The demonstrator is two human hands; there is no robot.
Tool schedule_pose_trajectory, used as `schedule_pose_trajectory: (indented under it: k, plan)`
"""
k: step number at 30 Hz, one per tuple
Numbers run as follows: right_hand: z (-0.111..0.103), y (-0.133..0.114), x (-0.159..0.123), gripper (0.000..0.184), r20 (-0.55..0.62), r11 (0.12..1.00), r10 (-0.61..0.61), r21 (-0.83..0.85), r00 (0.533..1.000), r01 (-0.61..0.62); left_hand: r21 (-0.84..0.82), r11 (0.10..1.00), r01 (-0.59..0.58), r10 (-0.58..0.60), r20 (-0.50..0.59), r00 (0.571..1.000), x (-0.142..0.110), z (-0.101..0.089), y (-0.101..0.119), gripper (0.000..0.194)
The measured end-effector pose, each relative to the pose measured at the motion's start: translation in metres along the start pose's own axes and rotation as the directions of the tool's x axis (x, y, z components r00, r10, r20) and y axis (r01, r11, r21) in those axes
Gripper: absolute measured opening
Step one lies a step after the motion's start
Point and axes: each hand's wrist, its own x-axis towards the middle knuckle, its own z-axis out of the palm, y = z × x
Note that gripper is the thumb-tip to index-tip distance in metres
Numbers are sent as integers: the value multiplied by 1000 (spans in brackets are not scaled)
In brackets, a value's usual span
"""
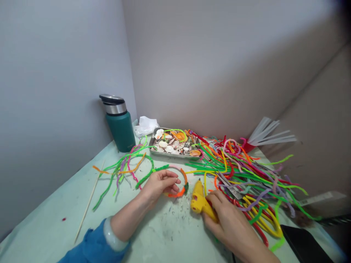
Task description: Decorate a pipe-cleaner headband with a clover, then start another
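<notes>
My left hand (163,182) is closed, its curled fingers at the left side of a small ring of pipe cleaners (185,179). Orange, pink and dark green lengths show on that ring, and the hand hides its left part. In my right hand (227,217) is a yellow hot glue gun (199,199), gripped by the handle with its nozzle pointing up and away from me. Left of the ring, a larger green loop of pipe cleaner (153,162) lies on the table, its lower end running behind my left hand.
A metal tray of seashells (175,156) stands at the back, beside a teal bottle (120,131). Loose pipe cleaners (255,175) heap up on the right, with scissors (231,188) among them. A thin stick (89,202) lies left; a black flat object (304,243) lies front right.
</notes>
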Motion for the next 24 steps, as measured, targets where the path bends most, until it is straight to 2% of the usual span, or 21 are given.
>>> schedule_pose_trajectory:
  k: [3,5,6,7,9,11,12,13,14,16,21,24]
  plan:
    - [-6,9,2,15,-67,978,71,201,995,-56,1,1000,-5,5,-12,1000,0,-1,-1,26]
    - [-11,14,3,12,-71,887,188,440,980,-139,-15,1000,-20,20,-12,1000,0,-1,-1,25]
    - [-12,16,3,14,-54,789,249,591,967,-170,-29,999,-24,24,-10,1000,0,-1,0,25]
    - [-13,16,4,17,-28,649,297,739,954,-180,-44,999,-23,23,-8,1000,-1,-1,1,25]
    - [-13,13,4,24,49,298,323,942,945,-151,-79,997,-5,5,1,1000,-2,-1,2,24]
    - [-9,6,4,28,129,4,268,991,955,-135,-115,993,17,-15,18,1000,-2,-1,3,23]
    - [-7,2,3,31,180,-89,226,983,957,-164,-130,991,25,-21,30,999,-3,-1,3,23]
    - [-4,-2,3,34,224,-144,186,969,957,-199,-141,990,31,-25,42,999,-3,-1,3,23]
    - [-1,-5,2,36,253,-166,151,959,955,-228,-149,988,35,-27,51,998,-3,-1,3,23]
    - [3,-8,0,39,248,-132,124,964,961,-232,-166,985,43,-33,63,997,-3,-1,3,22]
    - [10,-11,-4,39,131,160,186,974,974,-161,-218,974,66,-49,84,995,-3,0,3,18]
    - [14,-16,-6,39,104,274,221,948,970,-164,-237,969,65,-44,91,995,-4,1,4,17]
